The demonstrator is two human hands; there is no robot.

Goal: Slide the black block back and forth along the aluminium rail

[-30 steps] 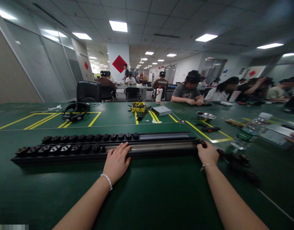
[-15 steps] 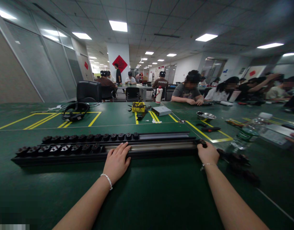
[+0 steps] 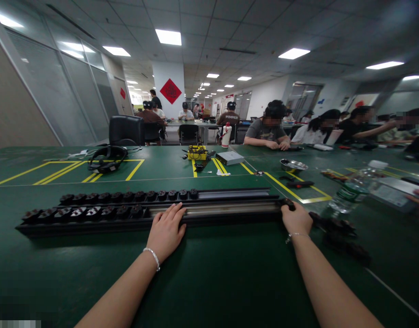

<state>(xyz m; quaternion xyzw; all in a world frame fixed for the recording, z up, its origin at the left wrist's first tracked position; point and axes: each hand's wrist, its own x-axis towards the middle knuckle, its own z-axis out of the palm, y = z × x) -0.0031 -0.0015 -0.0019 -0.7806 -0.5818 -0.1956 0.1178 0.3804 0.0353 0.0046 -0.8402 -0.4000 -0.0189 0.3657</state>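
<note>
A long black power track [image 3: 223, 218] lies across the table in front of me, with several black socket modules [image 3: 93, 212] lined up in its left half and a bare metal channel to the right. My left hand [image 3: 166, 232] rests on the track just right of those modules, fingers stretched out and lying over its edge. At the track's right end, my right hand [image 3: 296, 218] pinches a small black socket module [image 3: 289, 205], mostly hidden by the fingers. Behind lies a second black track [image 3: 235, 194], also carrying a row of modules on its left.
Loose black modules [image 3: 344, 239] lie right of my right hand, near a water bottle [image 3: 353, 191]. Further back are a metal bowl [image 3: 293, 165], a black-and-red tool [image 3: 300, 184], a white box [image 3: 230, 158] and a black headset [image 3: 107, 158]. A co-worker [image 3: 269, 130] sits opposite.
Both my hands and the tracks look unmoved. In the background, a standing person has shifted left, and people at the far right have changed posture.
</note>
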